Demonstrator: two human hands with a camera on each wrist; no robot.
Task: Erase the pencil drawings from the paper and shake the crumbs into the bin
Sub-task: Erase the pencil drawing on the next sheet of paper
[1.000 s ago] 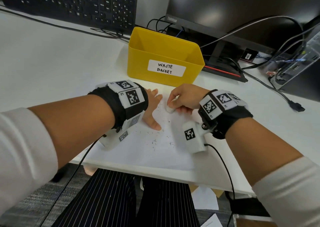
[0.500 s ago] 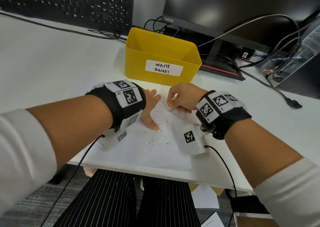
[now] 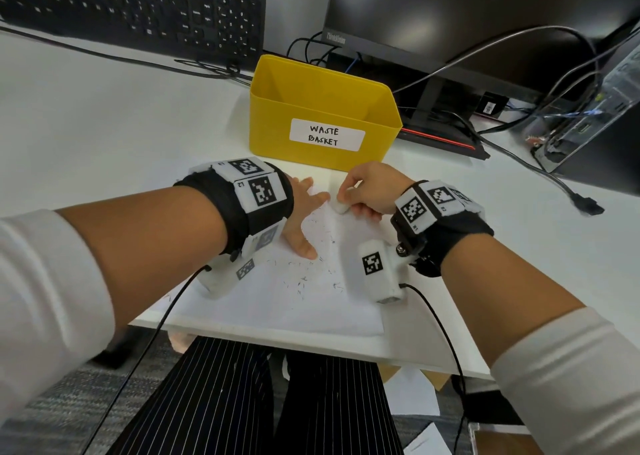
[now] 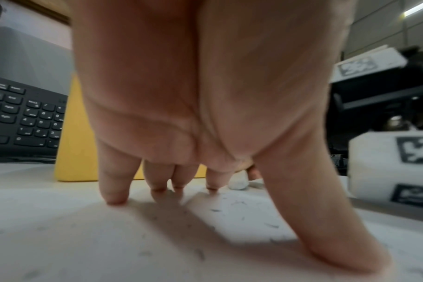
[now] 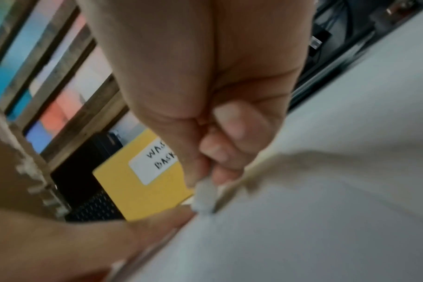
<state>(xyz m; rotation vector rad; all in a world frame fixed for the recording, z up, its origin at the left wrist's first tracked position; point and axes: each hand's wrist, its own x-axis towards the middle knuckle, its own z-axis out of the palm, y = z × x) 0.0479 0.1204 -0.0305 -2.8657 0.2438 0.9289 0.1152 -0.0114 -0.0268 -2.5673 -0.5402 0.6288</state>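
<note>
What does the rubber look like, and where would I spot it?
Find the yellow bin labelled WASTE BASKET. Just in front of it lies a white sheet of paper. The rubber is the small white lump pinched in the right hand, pressed on the paper's far edge.

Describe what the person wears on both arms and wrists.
Both arms have white sleeves pushed up the forearm. The left hand and right hand are bare. Each wrist carries a black band with white square tags printed in black patterns, and beneath it a white camera block, also tagged. A thin black cable trails from each block.
</note>
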